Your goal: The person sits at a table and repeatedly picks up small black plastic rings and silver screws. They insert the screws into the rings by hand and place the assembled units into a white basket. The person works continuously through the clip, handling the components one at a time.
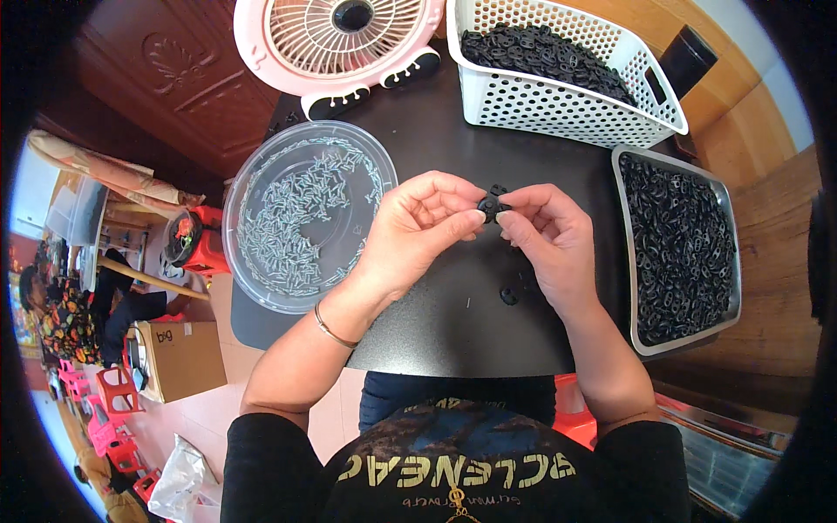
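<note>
My left hand (417,228) and my right hand (551,237) meet over the middle of the dark table. Between their fingertips is a small black plastic part (490,207), pinched by thumb and forefinger on both sides. Its finer shape is partly covered by the fingers. On the tabletop below my right hand lies another small black piece (508,296). A single thin screw (468,302) rests left of that piece. Beside my left hand stands a round clear plastic tub (234,228) with many silvery screws (288,235) spread over its bottom.
A white perforated basket (558,112) at the back right and a metal tray (629,253) at the right hold heaps of small black parts. A pink fan (253,44) stands at the back. To the left are a cardboard box (185,357), red stools (119,390) and a seated person (65,305).
</note>
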The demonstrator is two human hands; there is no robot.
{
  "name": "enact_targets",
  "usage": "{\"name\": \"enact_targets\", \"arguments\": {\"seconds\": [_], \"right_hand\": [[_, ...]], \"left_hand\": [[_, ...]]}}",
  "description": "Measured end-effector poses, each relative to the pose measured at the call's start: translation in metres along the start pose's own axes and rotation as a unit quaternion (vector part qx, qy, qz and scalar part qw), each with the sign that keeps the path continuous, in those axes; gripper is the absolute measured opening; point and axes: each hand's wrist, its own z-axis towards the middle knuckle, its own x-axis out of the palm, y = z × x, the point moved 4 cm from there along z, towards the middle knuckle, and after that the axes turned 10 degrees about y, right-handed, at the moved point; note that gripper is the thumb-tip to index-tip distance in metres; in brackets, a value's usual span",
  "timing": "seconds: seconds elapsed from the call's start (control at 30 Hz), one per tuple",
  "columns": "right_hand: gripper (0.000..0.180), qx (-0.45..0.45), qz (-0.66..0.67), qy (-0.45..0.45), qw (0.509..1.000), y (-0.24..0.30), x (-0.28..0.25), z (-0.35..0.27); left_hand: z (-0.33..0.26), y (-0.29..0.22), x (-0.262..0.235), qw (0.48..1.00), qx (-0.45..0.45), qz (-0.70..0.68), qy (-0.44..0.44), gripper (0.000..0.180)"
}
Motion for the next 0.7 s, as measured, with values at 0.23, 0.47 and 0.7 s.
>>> {"name": "enact_targets", "arguments": {"seconds": [0.23, 0.47, 0.7], "right_hand": [[0.014, 0.002, 0.013, -0.008, 1.0, -0.0011, -0.0001, -0.0006], [0.013, 0.008, 0.027, -0.007, 1.0, -0.0006, 0.0007, -0.0009], [0.011, 0.001, 0.037, -0.007, 0.999, -0.0015, 0.0011, -0.001]], "left_hand": [[0.0008, -0.0005, 0.0022, 1.0, -0.001, 0.0, -0.014, 0.018], [-0.0009, -0.0005, 0.0044, 1.0, 0.011, 0.019, -0.002, 0.018], [-0.0018, 0.001, 0.0045, 0.999, 0.025, 0.021, 0.005, 0.016]]}}
